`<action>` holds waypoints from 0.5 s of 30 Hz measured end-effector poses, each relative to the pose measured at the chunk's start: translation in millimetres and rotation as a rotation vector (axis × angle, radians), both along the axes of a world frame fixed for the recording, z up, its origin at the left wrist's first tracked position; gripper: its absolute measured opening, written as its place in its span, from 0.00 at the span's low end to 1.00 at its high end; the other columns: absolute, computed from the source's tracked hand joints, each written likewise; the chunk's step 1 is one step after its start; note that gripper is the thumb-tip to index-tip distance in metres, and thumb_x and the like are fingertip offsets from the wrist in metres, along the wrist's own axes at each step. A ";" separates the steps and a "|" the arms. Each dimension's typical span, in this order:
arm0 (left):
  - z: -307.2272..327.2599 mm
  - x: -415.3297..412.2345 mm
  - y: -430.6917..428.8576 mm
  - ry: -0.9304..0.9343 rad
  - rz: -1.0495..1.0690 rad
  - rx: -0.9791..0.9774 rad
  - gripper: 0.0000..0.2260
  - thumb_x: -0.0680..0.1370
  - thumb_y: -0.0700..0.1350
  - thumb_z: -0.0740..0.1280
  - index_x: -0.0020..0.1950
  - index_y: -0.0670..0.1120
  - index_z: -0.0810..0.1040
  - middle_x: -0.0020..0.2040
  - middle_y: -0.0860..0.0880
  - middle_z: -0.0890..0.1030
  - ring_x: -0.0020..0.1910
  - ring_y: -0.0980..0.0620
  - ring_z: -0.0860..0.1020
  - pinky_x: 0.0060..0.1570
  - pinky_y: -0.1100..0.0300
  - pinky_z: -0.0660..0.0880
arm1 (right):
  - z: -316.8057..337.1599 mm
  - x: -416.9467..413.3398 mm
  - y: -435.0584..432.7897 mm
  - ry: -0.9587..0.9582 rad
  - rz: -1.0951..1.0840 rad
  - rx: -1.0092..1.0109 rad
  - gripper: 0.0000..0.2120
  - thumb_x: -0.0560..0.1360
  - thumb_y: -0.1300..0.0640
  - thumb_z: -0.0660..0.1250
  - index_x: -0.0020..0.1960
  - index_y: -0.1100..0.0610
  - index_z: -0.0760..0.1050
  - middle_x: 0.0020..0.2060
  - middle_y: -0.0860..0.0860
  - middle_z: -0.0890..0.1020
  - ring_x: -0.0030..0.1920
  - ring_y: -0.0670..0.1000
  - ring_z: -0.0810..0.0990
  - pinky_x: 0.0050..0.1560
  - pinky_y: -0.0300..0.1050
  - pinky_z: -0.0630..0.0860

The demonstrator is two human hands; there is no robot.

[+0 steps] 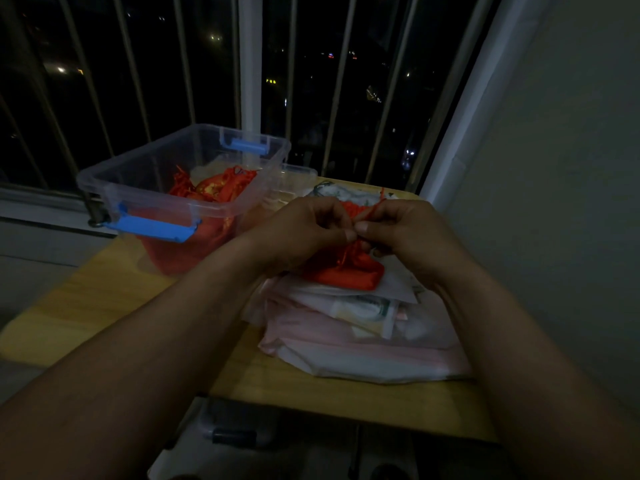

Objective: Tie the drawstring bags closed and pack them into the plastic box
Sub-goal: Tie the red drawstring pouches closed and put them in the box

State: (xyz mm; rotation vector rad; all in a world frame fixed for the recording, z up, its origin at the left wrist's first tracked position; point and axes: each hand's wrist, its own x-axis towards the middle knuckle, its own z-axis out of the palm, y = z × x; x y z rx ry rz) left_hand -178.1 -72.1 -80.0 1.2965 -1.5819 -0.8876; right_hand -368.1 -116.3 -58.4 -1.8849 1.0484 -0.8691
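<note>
A red drawstring bag (346,275) hangs between my two hands above a pile of plastic packets. My left hand (298,230) and my right hand (398,230) meet at the bag's neck, fingertips pinching its red drawstring (372,211). The bag's top is mostly hidden behind my fingers. A clear plastic box (145,188) with blue latches stands at the table's back left. It holds several red bags (221,188).
A stack of pale plastic packets (363,337) lies on the wooden table (104,299) under my hands. A clear lid (294,181) sits behind the box. A barred window (249,64) runs along the back and a wall stands to the right.
</note>
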 end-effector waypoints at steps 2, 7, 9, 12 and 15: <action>-2.6 0.7 -2.3 0.012 -0.004 0.019 0.04 0.79 0.41 0.73 0.50 0.42 0.81 0.34 0.52 0.79 0.29 0.60 0.75 0.31 0.64 0.72 | 0.1 -0.5 -0.6 0.011 0.013 -0.002 0.03 0.77 0.63 0.72 0.50 0.59 0.84 0.35 0.48 0.86 0.37 0.46 0.85 0.38 0.36 0.79; -4.8 -0.4 -4.9 -0.081 0.027 0.009 0.06 0.80 0.43 0.72 0.50 0.41 0.83 0.32 0.54 0.80 0.27 0.62 0.75 0.29 0.67 0.71 | -2.2 0.5 -1.2 0.038 0.014 -0.065 0.03 0.78 0.63 0.71 0.49 0.59 0.84 0.35 0.49 0.86 0.37 0.46 0.85 0.39 0.37 0.80; -3.7 -1.1 -4.6 -0.126 0.040 -0.009 0.07 0.81 0.44 0.71 0.50 0.40 0.83 0.33 0.53 0.80 0.28 0.62 0.76 0.30 0.67 0.72 | -3.5 2.3 -1.4 0.053 -0.006 -0.131 0.03 0.78 0.62 0.72 0.49 0.58 0.84 0.36 0.52 0.86 0.37 0.48 0.85 0.40 0.41 0.82; -3.7 -0.1 -5.1 -0.149 0.044 -0.030 0.07 0.81 0.44 0.71 0.49 0.41 0.83 0.38 0.50 0.84 0.34 0.59 0.81 0.36 0.64 0.78 | -6.1 4.8 -1.5 0.047 -0.035 -0.196 0.03 0.77 0.61 0.73 0.46 0.57 0.85 0.36 0.53 0.86 0.38 0.51 0.86 0.44 0.51 0.84; -2.4 -1.7 -3.8 -0.143 0.036 -0.061 0.06 0.81 0.44 0.71 0.49 0.41 0.83 0.41 0.50 0.85 0.37 0.61 0.81 0.37 0.67 0.77 | -8.0 5.8 -1.7 0.044 -0.052 -0.240 0.04 0.77 0.60 0.74 0.43 0.53 0.85 0.37 0.50 0.86 0.40 0.51 0.86 0.49 0.57 0.83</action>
